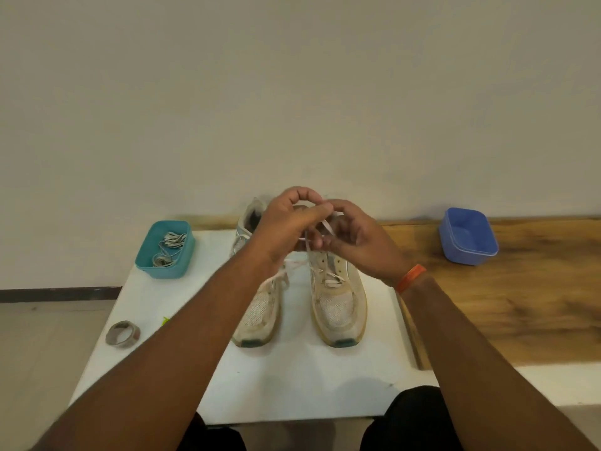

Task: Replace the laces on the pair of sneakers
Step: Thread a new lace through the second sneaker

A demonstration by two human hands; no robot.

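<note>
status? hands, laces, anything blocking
Left hand and right hand both pinching the white lace above the right sneaker. Lace threaded through its eyelets. Left sneaker partly hidden by forearm. Nothing blocking.

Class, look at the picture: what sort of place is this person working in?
Probably a plain indoor work corner: a white table against a bare wall, a wooden bench, and tubs for laces.

Two sneakers [299, 294] side by side on table [292, 385], tub [166, 249] left, tub [468, 237] right.
</note>
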